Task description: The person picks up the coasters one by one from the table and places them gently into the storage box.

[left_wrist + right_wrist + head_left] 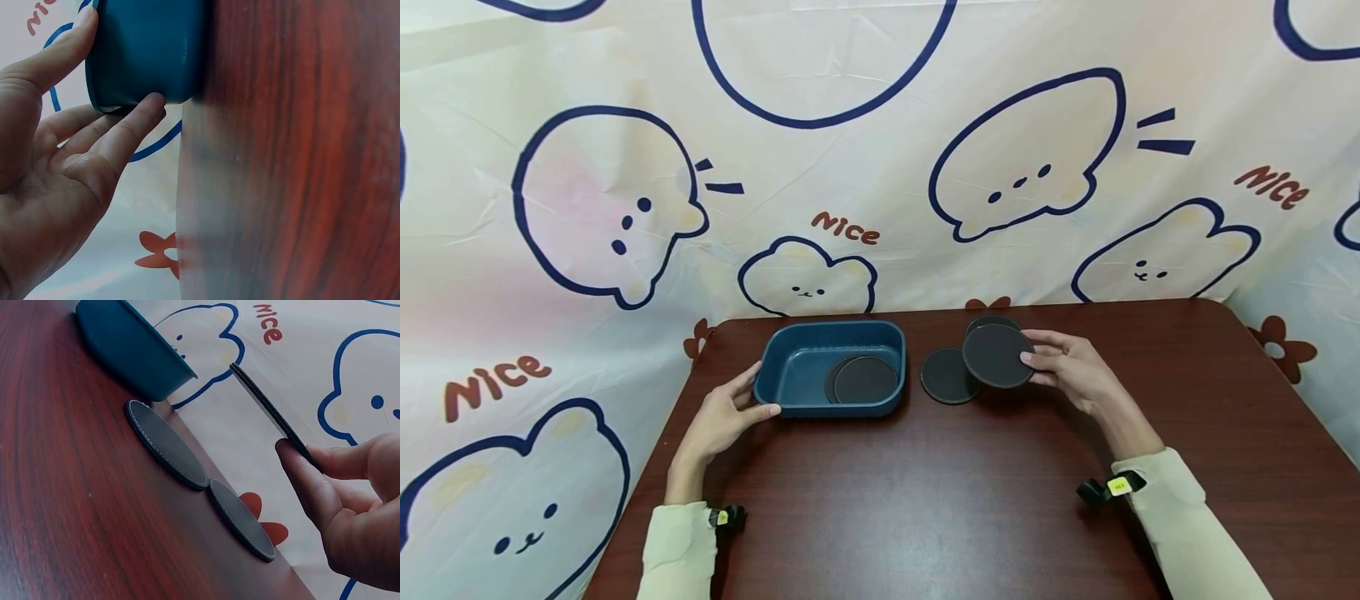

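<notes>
- Patterned cloth point(880, 167) is hanging behind your brown table point(887, 500), backing its far edge.
- Your left hand point(721, 421) is grasping the left end of the blue container point(835, 411), its thumb bearing on the near left corner and its fingers reaching along the outer wall; you are probably steadying it against sliding.
- Your right hand point(1067, 367) is pinching one black disc point(996, 357) by its right edge, between thumb and fingers. You are holding it off the table with most of its face projecting past your fingertips, which is likely keeping your hand out from under its left side.
- Two other discs are lying flat on the table: the nearer disc point(943, 379) is sitting just right of the container, while the farther disc point(244, 519) is resting close to the table's far edge, partly hidden in the head view by the one you are holding.
- Inside the container, at least two stacked discs point(868, 381) are overlapping toward its right end, leaving bare floor on the left.
- Since the container is standing near the table's far left corner, little room is remaining behind it; more tabletop is stretching toward the near edge, between your sleeves point(677, 542), and toward the right edge.
</notes>
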A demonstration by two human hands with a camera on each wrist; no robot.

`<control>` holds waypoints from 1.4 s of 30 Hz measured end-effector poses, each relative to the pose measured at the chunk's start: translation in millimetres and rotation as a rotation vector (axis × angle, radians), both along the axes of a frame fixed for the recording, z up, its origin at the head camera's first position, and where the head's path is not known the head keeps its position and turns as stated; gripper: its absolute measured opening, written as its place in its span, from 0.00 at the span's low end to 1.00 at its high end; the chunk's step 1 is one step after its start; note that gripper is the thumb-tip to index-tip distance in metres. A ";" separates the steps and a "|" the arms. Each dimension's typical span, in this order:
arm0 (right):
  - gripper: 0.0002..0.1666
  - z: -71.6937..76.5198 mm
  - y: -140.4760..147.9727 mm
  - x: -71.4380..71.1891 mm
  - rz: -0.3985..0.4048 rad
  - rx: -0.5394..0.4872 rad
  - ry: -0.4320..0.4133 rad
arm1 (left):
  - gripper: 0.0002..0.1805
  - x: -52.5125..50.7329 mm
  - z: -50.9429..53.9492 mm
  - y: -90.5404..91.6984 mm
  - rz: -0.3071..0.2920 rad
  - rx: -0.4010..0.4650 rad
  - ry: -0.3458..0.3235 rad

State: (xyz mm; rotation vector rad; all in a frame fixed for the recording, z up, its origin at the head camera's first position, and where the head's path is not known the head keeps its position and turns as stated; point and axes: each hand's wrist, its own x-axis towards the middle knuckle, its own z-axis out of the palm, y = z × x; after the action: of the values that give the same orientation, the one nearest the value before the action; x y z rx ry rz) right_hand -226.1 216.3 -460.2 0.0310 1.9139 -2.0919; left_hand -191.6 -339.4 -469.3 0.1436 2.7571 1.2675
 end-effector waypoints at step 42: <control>0.37 3.6 -54.1 -16.7 0.050 0.063 -0.024 | 0.51 -0.6 -0.6 -1.1 -0.003 0.005 -0.013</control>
State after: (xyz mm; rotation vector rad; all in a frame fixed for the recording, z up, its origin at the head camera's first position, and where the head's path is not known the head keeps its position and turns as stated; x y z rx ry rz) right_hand -242.8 162.2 -456.7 0.0213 1.9460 -1.9896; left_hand -192.2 -340.5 -469.8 0.1395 2.7413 1.2706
